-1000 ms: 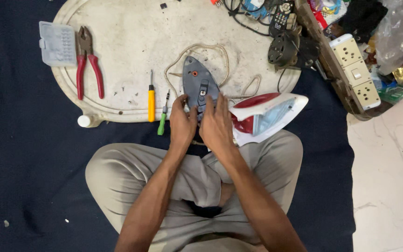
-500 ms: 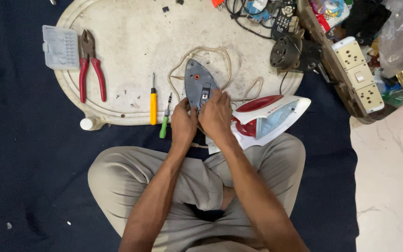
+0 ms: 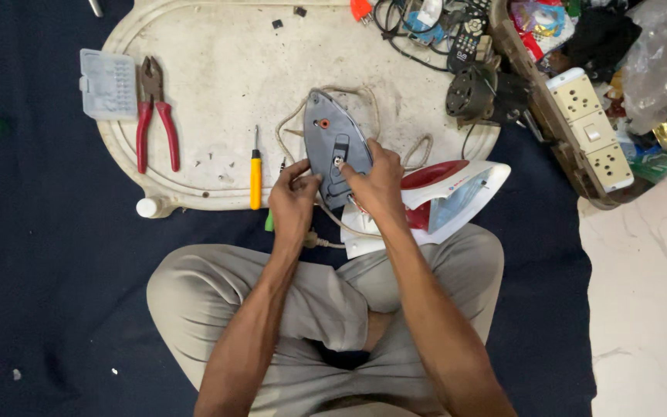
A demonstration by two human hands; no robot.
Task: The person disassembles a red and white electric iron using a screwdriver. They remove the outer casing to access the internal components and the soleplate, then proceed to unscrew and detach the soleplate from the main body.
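With the grey iron soleplate [image 3: 335, 154] propped on the near edge of the white oval tray [image 3: 218, 77], it seems wise to keep the left hand [image 3: 293, 202] steadying its left rim while the right hand [image 3: 376, 185] works at the small fitting mid-plate, without jerking the cord [image 3: 418, 147]. Left fingers curl closed against the soleplate's edge; right fingertips [image 3: 347, 171] pinch at its centre, and what they hold, if anything, I cannot tell.

The iron base [image 3: 333, 150] looked like smooth grey metal, its red-and-white cover [image 3: 445, 197] glossy plastic, the tray [image 3: 210, 85] scuffed, matt white plastic, the pliers [image 3: 154, 112] red rubbery-handled, the floor covering [image 3: 48, 270] dark cloth.
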